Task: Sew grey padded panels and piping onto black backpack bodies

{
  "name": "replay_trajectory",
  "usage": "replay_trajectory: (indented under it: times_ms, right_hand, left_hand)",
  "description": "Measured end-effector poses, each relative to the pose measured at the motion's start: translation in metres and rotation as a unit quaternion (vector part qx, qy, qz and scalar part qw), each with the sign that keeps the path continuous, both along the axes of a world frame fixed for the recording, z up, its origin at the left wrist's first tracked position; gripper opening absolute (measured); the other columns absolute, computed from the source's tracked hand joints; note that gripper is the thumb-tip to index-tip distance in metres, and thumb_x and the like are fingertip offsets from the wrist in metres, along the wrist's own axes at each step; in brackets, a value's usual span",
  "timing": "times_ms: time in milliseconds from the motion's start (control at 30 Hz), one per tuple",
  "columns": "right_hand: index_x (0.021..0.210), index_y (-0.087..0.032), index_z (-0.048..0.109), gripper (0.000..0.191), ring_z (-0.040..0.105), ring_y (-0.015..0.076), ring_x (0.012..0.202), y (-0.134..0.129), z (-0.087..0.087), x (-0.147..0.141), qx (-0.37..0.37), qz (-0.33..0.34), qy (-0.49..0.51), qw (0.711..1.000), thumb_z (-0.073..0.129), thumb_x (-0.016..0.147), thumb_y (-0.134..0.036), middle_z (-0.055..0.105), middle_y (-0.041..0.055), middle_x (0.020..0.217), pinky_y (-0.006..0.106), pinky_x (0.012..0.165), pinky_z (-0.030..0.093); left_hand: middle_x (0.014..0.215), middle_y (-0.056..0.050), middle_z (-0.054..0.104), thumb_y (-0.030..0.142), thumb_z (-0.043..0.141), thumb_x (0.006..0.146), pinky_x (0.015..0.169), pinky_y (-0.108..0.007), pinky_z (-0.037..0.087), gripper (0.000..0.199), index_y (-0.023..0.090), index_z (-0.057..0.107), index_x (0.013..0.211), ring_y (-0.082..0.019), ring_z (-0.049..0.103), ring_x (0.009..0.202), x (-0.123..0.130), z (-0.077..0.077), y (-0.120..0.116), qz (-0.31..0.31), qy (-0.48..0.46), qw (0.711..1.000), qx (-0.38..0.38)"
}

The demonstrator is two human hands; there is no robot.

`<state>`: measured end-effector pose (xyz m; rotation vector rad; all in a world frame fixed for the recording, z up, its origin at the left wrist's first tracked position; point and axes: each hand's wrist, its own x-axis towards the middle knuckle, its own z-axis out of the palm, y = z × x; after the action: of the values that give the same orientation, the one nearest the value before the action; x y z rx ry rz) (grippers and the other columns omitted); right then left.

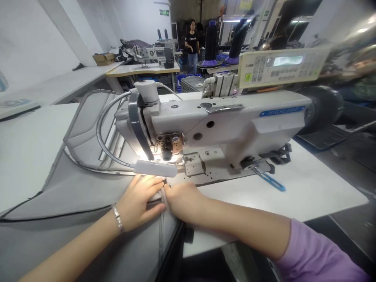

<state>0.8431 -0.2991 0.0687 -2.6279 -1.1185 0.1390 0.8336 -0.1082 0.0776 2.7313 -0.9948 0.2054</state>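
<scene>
A large grey sewn cover (96, 188) with dark edging lies across the table and hangs over its front edge. My left hand (138, 203) rests on it with fingers stretched forward and thumb apart, just in front of the sewing machine's lamp (155, 168). Close beside it, my right hand (186, 201) is curled closed at the cover's edge, gripping the fabric by a narrow grey seam strip (161, 231). Its fingertips are partly hidden. The sewing machine (188, 125) stands directly behind both hands; the lamp hides most of its needle area.
A blue tool (270, 180) lies on the white table (317, 188), right of the machine bed. The control panel (282, 68) sits above the machine, near thread cones (210, 45). Farther back are another sewing machine (154, 55), a cardboard box (103, 59) and a standing person (192, 45).
</scene>
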Motion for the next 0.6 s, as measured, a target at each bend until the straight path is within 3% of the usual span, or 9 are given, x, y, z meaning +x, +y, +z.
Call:
replay_trajectory:
  times_ms: [200,433,600]
  right_hand:
    - [0.1,-0.01,0.058,0.027,0.062,0.0208,0.065,0.004,0.002,0.008,-0.016,-0.019,-0.005,1.0,0.048,0.074,-0.013,0.065,0.0076,0.073,0.028,0.05,0.041]
    - [0.099,-0.014,0.06,0.026,0.064,0.0231,0.074,0.013,-0.003,0.024,-0.02,-0.065,0.038,0.997,0.054,0.074,-0.02,0.068,0.009,0.092,0.031,0.059,0.048]
    - [0.11,-0.017,0.061,0.03,0.065,0.0203,0.083,0.016,0.0,0.028,0.009,-0.125,0.096,0.987,0.048,0.083,-0.019,0.069,0.0085,0.1,0.028,0.068,0.05]
  left_hand:
    - [0.115,-0.007,0.063,0.05,0.05,0.083,0.086,-0.04,0.037,0.042,0.023,0.058,0.114,-0.026,0.053,0.103,0.01,-0.005,0.006,0.008,0.009,1.0,-0.006]
    - [0.11,-0.008,0.065,0.049,0.047,0.084,0.087,-0.041,0.039,0.041,0.024,0.058,0.115,-0.027,0.056,0.101,0.026,-0.011,0.013,0.009,0.039,0.999,-0.004]
    - [0.098,-0.007,0.068,0.052,0.045,0.085,0.096,-0.045,0.037,0.04,0.021,0.064,0.102,-0.027,0.057,0.099,0.04,-0.018,0.02,0.015,0.05,0.999,0.015]
